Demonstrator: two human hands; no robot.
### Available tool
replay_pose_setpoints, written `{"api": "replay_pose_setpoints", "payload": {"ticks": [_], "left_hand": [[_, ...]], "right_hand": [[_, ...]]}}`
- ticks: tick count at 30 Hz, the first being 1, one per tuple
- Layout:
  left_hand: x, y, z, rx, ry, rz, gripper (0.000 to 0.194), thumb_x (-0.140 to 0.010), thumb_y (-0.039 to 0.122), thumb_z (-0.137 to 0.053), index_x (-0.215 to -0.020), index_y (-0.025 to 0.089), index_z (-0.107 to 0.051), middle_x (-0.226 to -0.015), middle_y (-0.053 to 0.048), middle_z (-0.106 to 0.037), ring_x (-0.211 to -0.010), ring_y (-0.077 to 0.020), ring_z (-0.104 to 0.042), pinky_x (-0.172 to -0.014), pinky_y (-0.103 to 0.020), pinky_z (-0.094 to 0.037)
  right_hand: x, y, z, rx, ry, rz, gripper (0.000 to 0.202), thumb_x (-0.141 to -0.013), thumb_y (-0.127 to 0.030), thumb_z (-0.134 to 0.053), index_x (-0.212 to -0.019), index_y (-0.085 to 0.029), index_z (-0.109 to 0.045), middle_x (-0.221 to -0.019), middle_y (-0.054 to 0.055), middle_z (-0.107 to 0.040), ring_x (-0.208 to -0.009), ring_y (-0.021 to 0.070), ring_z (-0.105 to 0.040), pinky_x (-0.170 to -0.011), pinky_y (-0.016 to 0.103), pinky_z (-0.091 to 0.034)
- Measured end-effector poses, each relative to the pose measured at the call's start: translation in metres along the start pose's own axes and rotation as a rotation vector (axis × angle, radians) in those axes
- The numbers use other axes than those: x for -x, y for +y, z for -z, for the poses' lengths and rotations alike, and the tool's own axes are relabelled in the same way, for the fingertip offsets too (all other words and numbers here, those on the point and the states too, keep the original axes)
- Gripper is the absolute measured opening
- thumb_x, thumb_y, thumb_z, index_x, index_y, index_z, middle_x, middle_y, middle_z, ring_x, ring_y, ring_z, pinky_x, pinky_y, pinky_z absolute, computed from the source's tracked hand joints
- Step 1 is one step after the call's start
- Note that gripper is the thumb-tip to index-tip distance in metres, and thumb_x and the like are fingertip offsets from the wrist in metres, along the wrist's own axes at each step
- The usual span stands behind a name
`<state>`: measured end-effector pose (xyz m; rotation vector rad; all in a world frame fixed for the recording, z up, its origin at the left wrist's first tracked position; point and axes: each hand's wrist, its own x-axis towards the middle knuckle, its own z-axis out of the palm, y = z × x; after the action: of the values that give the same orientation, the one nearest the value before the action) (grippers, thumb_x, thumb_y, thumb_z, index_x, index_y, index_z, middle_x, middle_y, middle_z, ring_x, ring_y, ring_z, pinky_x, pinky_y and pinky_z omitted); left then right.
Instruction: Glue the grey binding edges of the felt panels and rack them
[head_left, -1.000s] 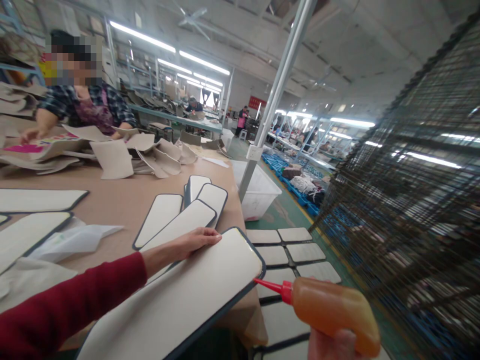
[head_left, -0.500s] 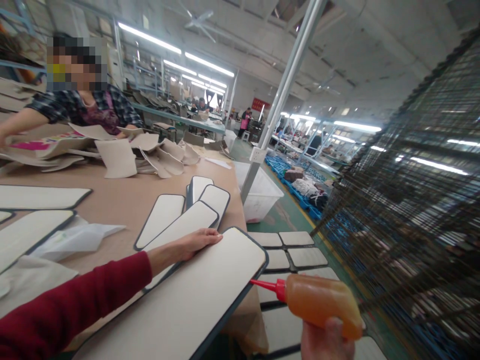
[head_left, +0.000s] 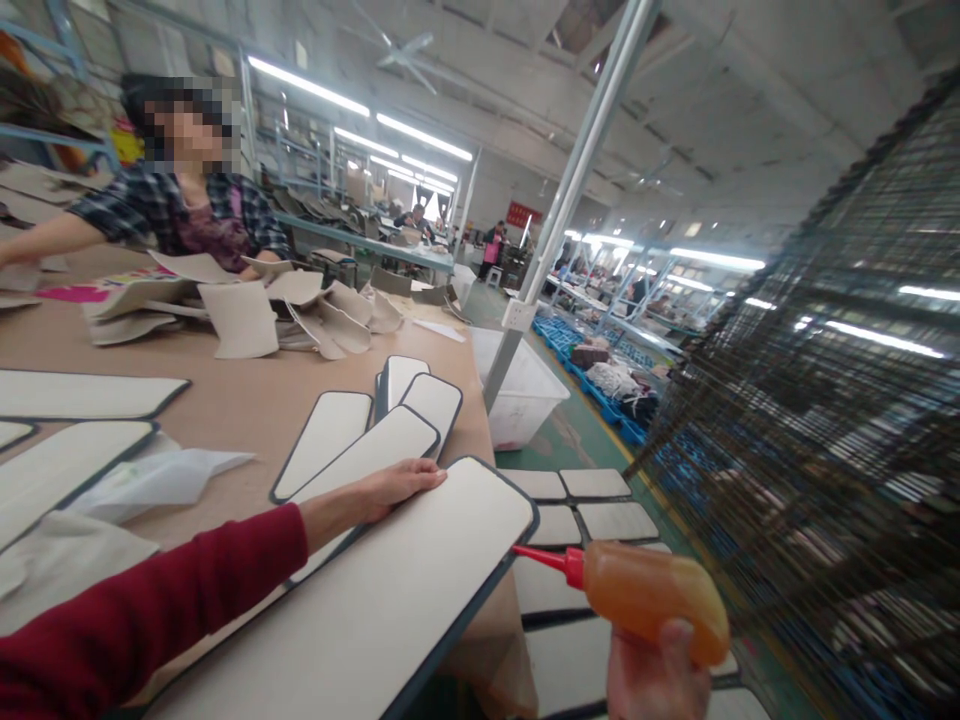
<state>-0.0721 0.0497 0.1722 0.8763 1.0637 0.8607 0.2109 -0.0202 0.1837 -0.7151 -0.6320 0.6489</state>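
My left hand point(head_left: 401, 487) pinches the far left edge of a long white panel point(head_left: 390, 590) with dark edging and rounded corners. The panel slants up from the lower left, and its right end juts past the table edge. In my right hand point(head_left: 656, 675) is a squeeze bottle point(head_left: 652, 595) of amber liquid, lying nearly level. Its red nozzle point(head_left: 547, 562) points left, with the tip at the panel's right edge near the corner. Whether liquid is coming out is too small to tell. Several similar panels point(head_left: 375, 445) lie overlapped beyond my left hand.
A brown-topped table point(head_left: 232, 400) carries grey curved sheets point(head_left: 240, 320) and thin white wrapping point(head_left: 165, 480). Across it a co-worker point(head_left: 202, 215) reaches sideways. A metal post point(head_left: 555, 200) and a white bin point(head_left: 525, 395) stand by the right edge. More panels point(head_left: 607, 520) lie lower right; a mesh rack point(head_left: 840, 380) stands beyond.
The bottle has shifted slightly right and its nozzle tip has moved up along the panel's edge toward the corner. My left hand keeps its grip. The co-worker's head has turned.
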Motion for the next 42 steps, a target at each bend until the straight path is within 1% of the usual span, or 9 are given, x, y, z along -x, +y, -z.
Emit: {"api": "replay_pose_setpoints", "payload": {"ticks": [2,5,12,16,19,26,32,38,42], "left_hand": [[-0.001,0.0,0.0,0.008,-0.004,-0.001,0.05,-0.052,0.052,-0.077,-0.076,0.017,-0.051,-0.061,0.003,-0.06,-0.054,-0.0116,-0.054,-0.052,-0.025,-0.045],[-0.002,-0.001,0.0,0.011,-0.014,0.001,0.05,-0.052,0.052,-0.077,-0.076,0.017,-0.051,-0.062,0.003,-0.06,-0.055,-0.0123,-0.055,-0.053,-0.025,-0.045],[-0.002,-0.002,0.002,0.0,-0.015,-0.003,0.048,-0.054,0.052,-0.076,-0.076,0.017,-0.051,-0.062,0.003,-0.059,-0.055,-0.0123,-0.055,-0.054,-0.025,-0.044],[0.001,0.0,0.001,-0.029,-0.001,-0.023,0.047,-0.054,0.052,-0.075,-0.076,0.017,-0.052,-0.062,0.003,-0.059,-0.055,-0.0128,-0.055,-0.053,-0.025,-0.044],[0.002,0.0,0.002,-0.026,0.007,-0.025,0.049,-0.053,0.053,-0.076,-0.077,0.017,-0.052,-0.063,0.002,-0.06,-0.055,-0.0132,-0.055,-0.053,-0.026,-0.045],[-0.002,-0.006,0.009,0.022,-0.005,-0.004,0.052,-0.05,0.053,-0.077,-0.077,0.017,-0.052,-0.063,0.002,-0.061,-0.055,-0.0131,-0.056,-0.054,-0.027,-0.045],[-0.008,-0.008,0.015,0.042,0.019,-0.001,0.047,-0.053,0.049,-0.077,-0.076,0.017,-0.051,-0.063,0.002,-0.061,-0.056,-0.0133,-0.057,-0.055,-0.026,-0.045],[-0.012,-0.006,0.018,0.043,0.029,-0.004,0.048,-0.052,0.05,-0.078,-0.074,0.017,-0.05,-0.063,0.002,-0.06,-0.055,-0.0134,-0.057,-0.055,-0.027,-0.045],[-0.015,-0.005,0.019,0.05,0.023,-0.007,0.049,-0.051,0.049,-0.078,-0.075,0.017,-0.052,-0.065,0.0,-0.062,-0.058,-0.0151,-0.059,-0.057,-0.028,-0.046]], "right_hand": [[0.002,0.002,0.002,-0.003,0.007,-0.01,0.048,-0.059,-0.038,-0.077,-0.101,-0.021,-0.063,-0.104,0.002,-0.064,-0.096,0.0211,-0.061,-0.081,0.033,-0.052],[0.006,0.005,0.006,0.023,-0.018,-0.05,0.049,-0.061,-0.042,-0.075,-0.101,-0.017,-0.062,-0.104,0.006,-0.064,-0.093,0.0255,-0.062,-0.079,0.04,-0.053],[0.015,0.006,0.007,0.049,-0.006,-0.16,0.05,-0.069,-0.043,-0.066,-0.11,-0.016,-0.058,-0.113,0.009,-0.061,-0.101,0.0289,-0.059,-0.081,0.044,-0.051],[0.016,0.002,-0.002,0.032,0.017,-0.125,0.051,-0.07,-0.047,-0.063,-0.112,-0.017,-0.058,-0.115,0.007,-0.06,-0.103,0.0268,-0.058,-0.087,0.044,-0.048],[0.016,0.0,-0.008,0.021,-0.002,-0.116,0.057,-0.063,-0.048,-0.07,-0.11,-0.018,-0.059,-0.114,0.005,-0.06,-0.105,0.025,-0.056,-0.09,0.041,-0.046],[0.019,0.01,-0.001,0.017,0.049,-0.149,0.056,-0.056,-0.045,-0.077,-0.103,-0.019,-0.06,-0.112,0.004,-0.062,-0.102,0.0244,-0.058,-0.087,0.039,-0.048],[0.024,0.013,0.0,0.045,0.028,-0.101,0.049,-0.063,-0.042,-0.073,-0.104,-0.019,-0.059,-0.114,0.005,-0.062,-0.109,0.0275,-0.055,-0.08,0.04,-0.051],[0.027,0.014,0.0,0.038,0.046,-0.134,0.043,-0.063,-0.039,-0.073,-0.1,-0.02,-0.061,-0.111,0.004,-0.064,-0.107,0.0266,-0.057,-0.076,0.037,-0.054],[0.029,0.014,-0.001,0.064,-0.01,-0.11,0.044,-0.068,-0.041,-0.069,-0.105,-0.02,-0.059,-0.113,0.006,-0.063,-0.108,0.0278,-0.057,-0.075,0.039,-0.055]]}}
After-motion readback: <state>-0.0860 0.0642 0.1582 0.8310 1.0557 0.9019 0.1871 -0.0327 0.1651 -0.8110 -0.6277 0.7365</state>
